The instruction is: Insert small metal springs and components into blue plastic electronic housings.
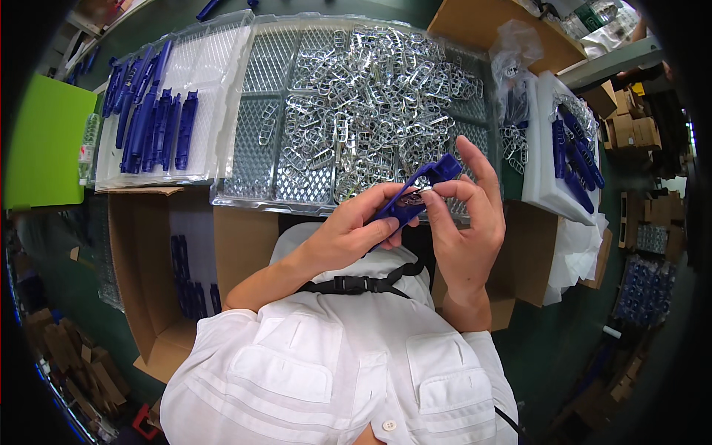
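My left hand (343, 236) grips a long blue plastic part (445, 170), tilted up to the right in front of my chest. The fingers of my right hand (475, 231) are pinched at the middle of that part, on a small shiny metal piece (412, 196) that seems to sit in or against it; the fingertips partly hide it. Just beyond my hands lies a clear, sectioned plastic tray (251, 165), heaped with many loose metal loop-shaped pieces (363, 104).
At the left, a clear tray (205, 70) holds several blue parts (153, 130). White foam (544, 133) with more blue parts stands at the right. An open cardboard box (133, 259) is below left, another (535, 256) below right. A green panel (48, 144) and plastic bottle (88, 152) are far left.
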{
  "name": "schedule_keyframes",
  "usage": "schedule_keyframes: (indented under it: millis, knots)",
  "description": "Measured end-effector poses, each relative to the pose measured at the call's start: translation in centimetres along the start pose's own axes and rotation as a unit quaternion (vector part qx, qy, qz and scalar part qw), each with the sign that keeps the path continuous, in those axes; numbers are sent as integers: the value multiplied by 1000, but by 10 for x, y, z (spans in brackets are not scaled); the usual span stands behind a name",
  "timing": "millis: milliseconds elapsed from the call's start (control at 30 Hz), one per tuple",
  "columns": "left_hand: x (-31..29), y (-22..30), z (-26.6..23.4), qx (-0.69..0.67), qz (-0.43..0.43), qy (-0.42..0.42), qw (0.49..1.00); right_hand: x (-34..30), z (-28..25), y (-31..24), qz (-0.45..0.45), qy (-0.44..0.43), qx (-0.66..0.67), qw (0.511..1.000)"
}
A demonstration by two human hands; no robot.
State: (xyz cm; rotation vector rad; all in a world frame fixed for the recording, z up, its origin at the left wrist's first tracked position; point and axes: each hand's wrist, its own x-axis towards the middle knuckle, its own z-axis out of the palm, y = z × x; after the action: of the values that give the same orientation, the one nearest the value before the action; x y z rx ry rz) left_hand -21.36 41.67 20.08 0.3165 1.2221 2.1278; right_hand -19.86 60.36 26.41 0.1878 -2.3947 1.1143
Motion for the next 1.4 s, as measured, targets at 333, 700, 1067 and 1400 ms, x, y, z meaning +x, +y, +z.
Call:
schedule_keyframes:
  millis: [333,700,1067,1400]
  knots:
    - [0,-4,-1,75,22,16,997,1,1,-9,33,-24,-9,999]
    - [-2,-3,2,77,9,38,996,-1,8,-4,-13,-20,-74,997]
    - [3,1,8,177,32,94,979,-4,13,-7,-13,0,-95,995]
    - [7,15,18,259,48,100,959,-5,0,-2,180,-88,71,977]
